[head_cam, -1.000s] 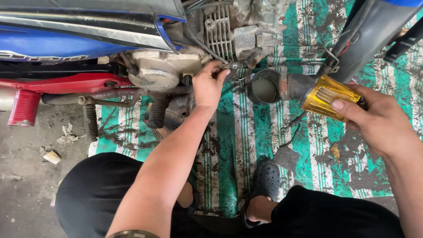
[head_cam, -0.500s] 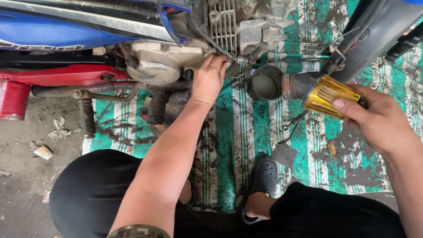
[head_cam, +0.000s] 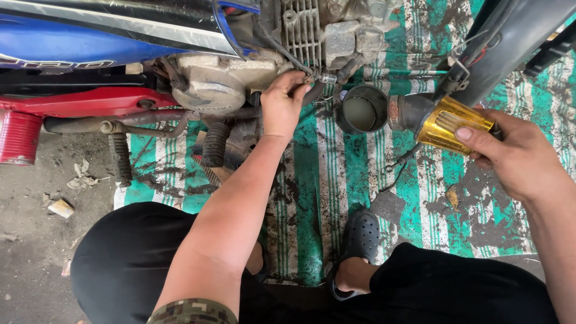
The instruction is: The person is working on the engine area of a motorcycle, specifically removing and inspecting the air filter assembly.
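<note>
I squat beside a blue and red motorcycle on a dirty green striped mat. My left hand reaches up to the grey engine and pinches a small metal fitting on a hose under the finned cylinder. My right hand grips a gold cone-shaped air filter with a dark rubber neck, held over the mat at the right. A round metal cup sits between the two hands.
A dark frame tube slants across the upper right. Rubber footpegs and a red exhaust end lie at the left over bare concrete with scraps. My black clog rests on the mat.
The view has shifted slightly, so the motorcycle sits lower and left in the frame. My left hand has stayed at the fitting and my right hand keeps holding the gold filter.
</note>
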